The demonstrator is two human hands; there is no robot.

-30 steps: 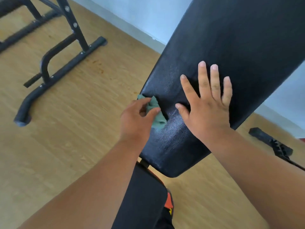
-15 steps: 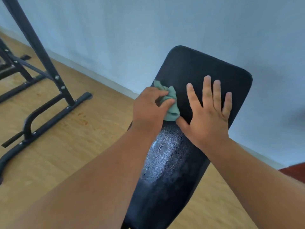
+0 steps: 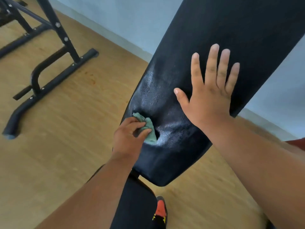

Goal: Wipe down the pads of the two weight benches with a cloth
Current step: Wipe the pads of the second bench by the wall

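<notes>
A black inclined back pad of a weight bench rises from the lower middle to the upper right. Its lower part shines with wet streaks. My left hand is shut on a bunched green cloth and presses it against the pad's lower left edge. My right hand lies flat on the pad with fingers spread, above and to the right of the cloth. The black seat pad sits below the back pad, partly hidden by my left forearm.
A black steel frame with a floor bar stands on the wooden floor at the left. A pale blue wall runs behind the bench. A red and black shoe shows beside the seat pad at the bottom.
My left hand has slid the cloth from the upper part of the back pad down to its lower left edge. The view has tilted downward. My right hand stays flat on the pad.
</notes>
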